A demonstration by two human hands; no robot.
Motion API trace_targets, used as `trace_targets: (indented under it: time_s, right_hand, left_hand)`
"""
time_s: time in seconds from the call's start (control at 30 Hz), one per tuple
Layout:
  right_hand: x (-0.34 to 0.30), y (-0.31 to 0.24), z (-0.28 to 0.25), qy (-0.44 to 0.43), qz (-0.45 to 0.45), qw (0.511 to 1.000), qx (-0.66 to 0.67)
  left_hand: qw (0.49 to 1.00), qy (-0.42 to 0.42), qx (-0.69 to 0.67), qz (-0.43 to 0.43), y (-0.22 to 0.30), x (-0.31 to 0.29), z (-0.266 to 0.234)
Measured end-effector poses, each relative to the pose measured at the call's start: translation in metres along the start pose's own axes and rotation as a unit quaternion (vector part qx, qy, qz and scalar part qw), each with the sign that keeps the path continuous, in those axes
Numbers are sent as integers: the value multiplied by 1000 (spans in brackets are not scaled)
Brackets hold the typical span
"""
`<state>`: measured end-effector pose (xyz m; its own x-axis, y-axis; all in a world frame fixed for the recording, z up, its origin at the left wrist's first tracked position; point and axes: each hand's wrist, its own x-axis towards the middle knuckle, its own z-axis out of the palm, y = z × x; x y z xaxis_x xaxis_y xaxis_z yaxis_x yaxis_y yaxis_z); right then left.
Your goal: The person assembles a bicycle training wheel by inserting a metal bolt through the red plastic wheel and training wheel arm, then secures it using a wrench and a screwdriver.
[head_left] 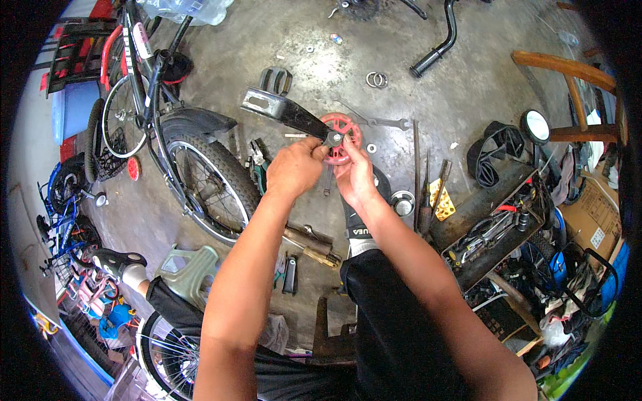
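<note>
Held up in front of me is a training wheel: a red spoked wheel (348, 124) with a bolt at its centre, joined to a black slotted metal bracket (286, 112) that reaches out to the upper left. My left hand (294, 167) is closed, its fingers pinching at the bracket's lower end beside the bolt. From the right, my right hand (356, 175) grips the wheel's rim, thumb up near the central bolt. Fingers partly cover the hub. Just beyond, a black pedal (276, 80) and a spanner (389, 123) lie on the concrete floor.
A black bicycle (157, 127) lies at left beside pliers (257, 155). Screwdrivers (425, 194) and a metal tool tray (491, 230) stand at right. Metal rings (376, 79) and a black bent tube (441, 47) lie farther off. A pale green stool (189, 269) is at lower left.
</note>
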<state>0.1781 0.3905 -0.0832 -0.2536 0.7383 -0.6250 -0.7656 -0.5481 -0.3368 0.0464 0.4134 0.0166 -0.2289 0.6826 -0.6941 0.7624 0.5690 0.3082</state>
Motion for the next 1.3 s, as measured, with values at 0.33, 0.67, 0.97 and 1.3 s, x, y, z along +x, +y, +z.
trace_targets:
  time_s: [0.33,0.67,0.97,1.3]
  right_hand:
    - [3,3,-8,-2,14,999,-37]
    - [3,2,-8,17,61,997,-51]
    - [0,-3,-4,57,50,996,-41]
    - [3,1,5,7,-29,997,-71]
  left_hand:
    - [986,83,-126,-67,6,-21,50]
    - [940,141,-280,-135,9,-24,80]
    - [920,112,-352,-128,22,-13,88]
    - [882,220,325,261,28,-58,-36]
